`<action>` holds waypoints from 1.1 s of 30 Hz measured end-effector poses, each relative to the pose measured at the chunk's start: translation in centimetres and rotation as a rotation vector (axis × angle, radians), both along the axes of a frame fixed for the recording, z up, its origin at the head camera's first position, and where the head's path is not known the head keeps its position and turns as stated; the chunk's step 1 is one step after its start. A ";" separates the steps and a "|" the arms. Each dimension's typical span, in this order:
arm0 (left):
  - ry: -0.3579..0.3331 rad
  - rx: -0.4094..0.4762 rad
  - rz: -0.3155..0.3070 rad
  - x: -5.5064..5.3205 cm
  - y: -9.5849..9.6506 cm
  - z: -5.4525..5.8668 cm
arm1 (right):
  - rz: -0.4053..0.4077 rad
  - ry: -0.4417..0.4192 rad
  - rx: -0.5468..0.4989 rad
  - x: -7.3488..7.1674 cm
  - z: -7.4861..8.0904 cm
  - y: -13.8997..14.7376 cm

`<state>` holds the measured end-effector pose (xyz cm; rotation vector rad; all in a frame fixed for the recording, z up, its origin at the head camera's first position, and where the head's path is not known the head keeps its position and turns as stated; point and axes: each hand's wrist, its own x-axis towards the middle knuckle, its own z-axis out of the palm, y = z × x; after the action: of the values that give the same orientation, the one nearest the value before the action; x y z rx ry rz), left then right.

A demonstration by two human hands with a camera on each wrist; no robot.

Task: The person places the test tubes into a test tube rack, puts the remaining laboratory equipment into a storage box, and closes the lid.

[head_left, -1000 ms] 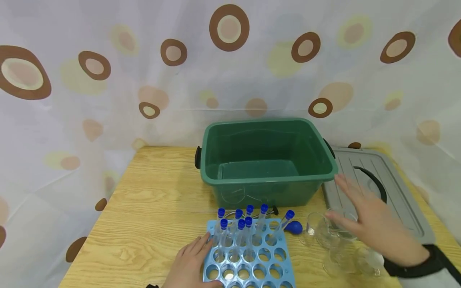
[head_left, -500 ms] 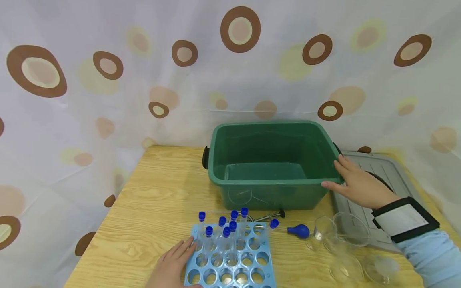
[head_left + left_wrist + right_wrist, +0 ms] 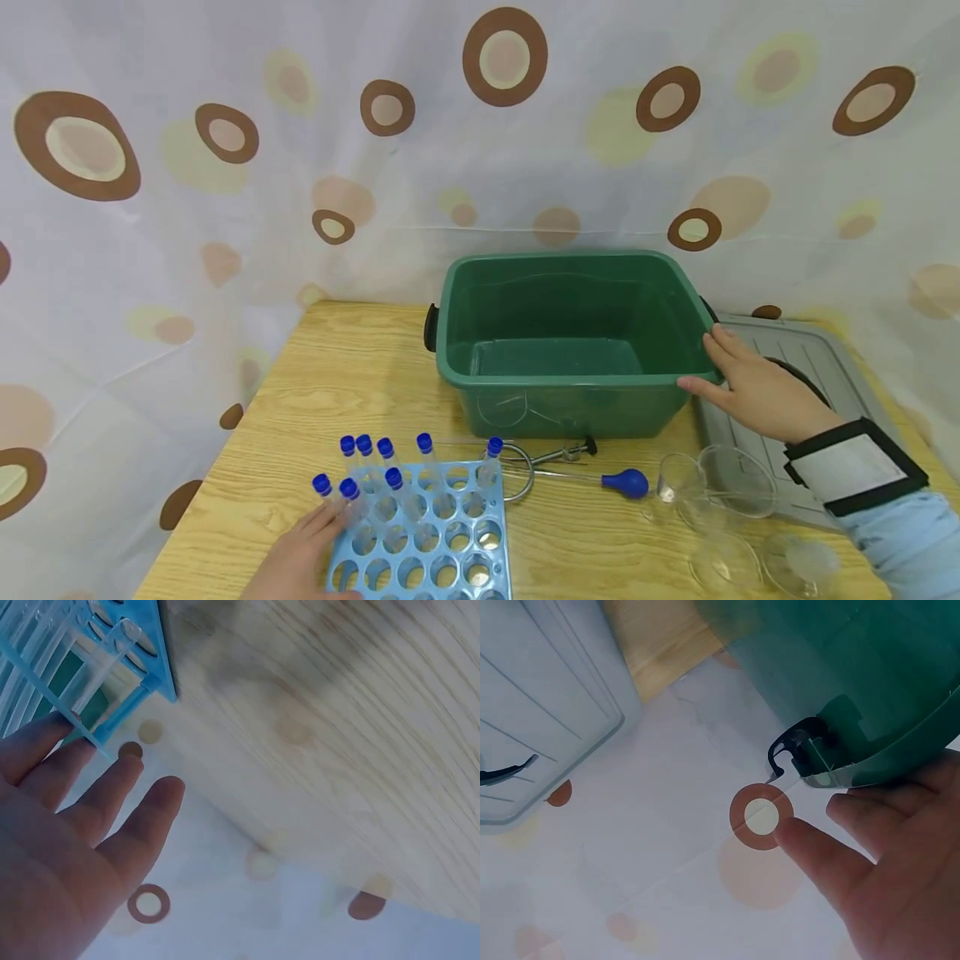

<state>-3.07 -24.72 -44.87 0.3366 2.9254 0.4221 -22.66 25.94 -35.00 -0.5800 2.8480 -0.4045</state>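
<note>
My left hand (image 3: pixel 296 554) holds the left side of a light blue test tube rack (image 3: pixel 495 550), its fingertips overlapping the frame's edge in the left wrist view. Several clear test tubes (image 3: pixel 408 500) with blue caps stand or lean in the holes toward the back. My right hand (image 3: pixel 765 392) rests with extended fingers at the right front corner of a deep green bin (image 3: pixel 570 408). Seen from the right wrist, those fingers (image 3: pixel 825 862) lie along the outside of the bin's rim, near a black handle clip (image 3: pixel 791 746).
A grey lid (image 3: pixel 817 350) with a black handle lies right of the bin. Clear glassware (image 3: pixel 738 483) stands at the front right. A blue-bulbed dropper (image 3: pixel 626 483) and a metal ring clamp (image 3: pixel 517 471) lie between bin and rack. Patterned cloth (image 3: pixel 405 183) hangs behind the table.
The left hand has drawn the rack leftward, uncovering the metal ring, and the tubes tilt differently. The right hand has come onto the bin's corner and stayed there.
</note>
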 end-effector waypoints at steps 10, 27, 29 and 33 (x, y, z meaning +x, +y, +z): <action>-0.158 0.207 0.195 0.1 -2.0 1.0 | -0.008 -0.007 0.011 0.2 -0.1 0.1; -0.267 0.094 0.308 -0.4 -8.0 1.5 | -0.014 -0.002 0.007 0.2 -0.2 0.0; -0.256 0.058 0.301 -0.6 -8.8 1.6 | -0.013 0.003 0.006 0.2 -0.2 -0.1; -0.210 0.057 0.271 -1.0 -10.4 1.8 | -0.011 0.006 -0.001 0.2 -0.1 -0.1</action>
<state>-4.04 -35.08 -43.02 -0.0952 2.7615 0.5427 -22.46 25.81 -35.12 -0.5671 2.8584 -0.4060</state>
